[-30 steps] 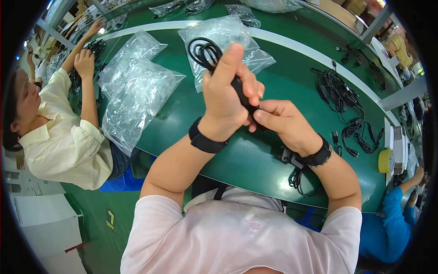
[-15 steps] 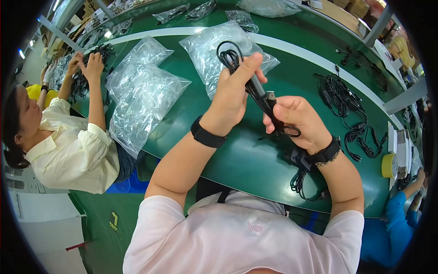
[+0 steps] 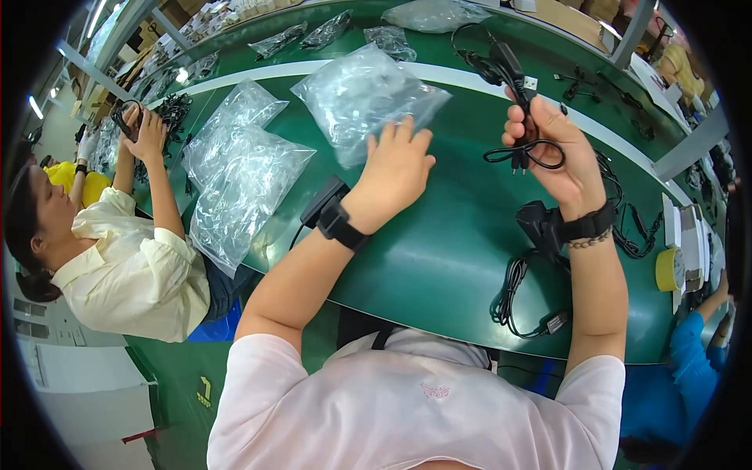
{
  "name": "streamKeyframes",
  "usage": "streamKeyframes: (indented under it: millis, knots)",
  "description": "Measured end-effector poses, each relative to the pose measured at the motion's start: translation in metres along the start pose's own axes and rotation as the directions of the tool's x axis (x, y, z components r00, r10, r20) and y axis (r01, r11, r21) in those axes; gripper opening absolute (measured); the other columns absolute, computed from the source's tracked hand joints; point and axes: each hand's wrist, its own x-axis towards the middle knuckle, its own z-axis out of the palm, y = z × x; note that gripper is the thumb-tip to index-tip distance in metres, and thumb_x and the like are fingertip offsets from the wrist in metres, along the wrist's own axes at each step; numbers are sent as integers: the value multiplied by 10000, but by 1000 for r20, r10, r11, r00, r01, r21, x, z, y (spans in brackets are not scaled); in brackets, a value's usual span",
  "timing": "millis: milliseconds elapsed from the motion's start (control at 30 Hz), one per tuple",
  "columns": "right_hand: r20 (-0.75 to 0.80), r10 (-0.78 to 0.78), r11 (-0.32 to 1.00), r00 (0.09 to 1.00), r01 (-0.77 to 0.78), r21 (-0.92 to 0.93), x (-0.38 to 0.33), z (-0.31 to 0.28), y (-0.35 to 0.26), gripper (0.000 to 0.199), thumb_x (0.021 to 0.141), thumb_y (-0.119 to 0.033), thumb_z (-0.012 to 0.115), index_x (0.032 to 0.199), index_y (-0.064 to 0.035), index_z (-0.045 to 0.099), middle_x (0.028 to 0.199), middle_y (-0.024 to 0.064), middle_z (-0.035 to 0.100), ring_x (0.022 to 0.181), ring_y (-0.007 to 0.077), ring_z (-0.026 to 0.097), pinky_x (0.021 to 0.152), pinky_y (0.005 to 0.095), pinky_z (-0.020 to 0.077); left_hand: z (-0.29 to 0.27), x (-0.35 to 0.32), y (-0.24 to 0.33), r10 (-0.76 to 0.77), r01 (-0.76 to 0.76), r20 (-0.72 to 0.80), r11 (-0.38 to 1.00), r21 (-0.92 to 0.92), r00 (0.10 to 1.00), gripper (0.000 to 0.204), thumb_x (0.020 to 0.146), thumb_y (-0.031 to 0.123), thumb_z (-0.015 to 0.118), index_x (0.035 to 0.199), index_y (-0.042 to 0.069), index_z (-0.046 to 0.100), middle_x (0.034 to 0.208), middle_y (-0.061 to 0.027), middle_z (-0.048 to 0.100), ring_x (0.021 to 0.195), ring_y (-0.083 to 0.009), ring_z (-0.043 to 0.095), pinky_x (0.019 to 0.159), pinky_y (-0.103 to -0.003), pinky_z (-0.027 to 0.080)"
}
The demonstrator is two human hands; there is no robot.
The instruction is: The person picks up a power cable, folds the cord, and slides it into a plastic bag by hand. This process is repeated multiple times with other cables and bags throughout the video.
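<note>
Distance separates your two hands: your right grip [image 3: 548,153] is closed around the coiled black cable [image 3: 513,86], held upright. Your left grip [image 3: 395,160], open and flat, rests on the clear bags [image 3: 364,98], well off to the cable's left.

The left hand [image 3: 395,168] lies on the table [image 3: 439,251], its fingertips [image 3: 403,129] touching the near edge of a pile of plastic bags [image 3: 364,98]. More bags [image 3: 239,172] lie well to the left of those fingers. The right hand [image 3: 552,153] is raised to the right, with a coiled cable [image 3: 509,70] between its fingers. Behind that wrist, nearer the person, a loose cable [image 3: 521,301] lies on the table. A roll of tape [image 3: 670,269] sits far right.
</note>
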Motion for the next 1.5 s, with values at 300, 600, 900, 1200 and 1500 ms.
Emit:
streamKeyframes:
  millis: [300,600,900,1200,1500]
  knots:
    - [82,-42,998,996,45,-33,6,-10,2,330,895,-212,514,1130,17,479,858,50,557,742,127,529,719,297,462,-9,-16,-19,-402,382,88,906,183,911,526,840,227,493,1244,-72,337,725,-237,600,681,-385,596,646,-460,467]
    - [135,78,986,988,-57,-155,8,-12,22,359,879,-235,537,1120,27,485,848,56,548,723,121,538,765,313,476,-12,0,-31,-520,497,98,847,188,849,227,812,235,509,886,23,547,796,-224,609,749,-406,587,674,-483,459]
    - [72,190,979,979,-183,-93,10,2,70,189,878,-187,542,943,-11,554,834,54,615,700,84,586,485,157,388,-12,-53,-2,-48,48,7,982,-182,999,76,671,78,638,724,44,595,886,-174,562,886,-350,525,788,-420,423]
    - [147,-128,834,981,187,-519,10,23,61,258,872,-140,541,1053,40,571,803,35,605,716,76,550,621,176,434,-40,-74,0,76,-36,-309,990,133,948,56,685,41,616,696,28,563,793,-118,578,843,-328,561,870,-459,402]
    - [155,205,929,967,-142,-343,66,17,103,167,862,-149,560,916,4,601,784,21,600,663,60,538,561,171,415,-43,-69,51,-195,193,51,980,39,979,89,713,59,555,753,-21,562,745,-160,570,728,-335,537,700,-426,444]
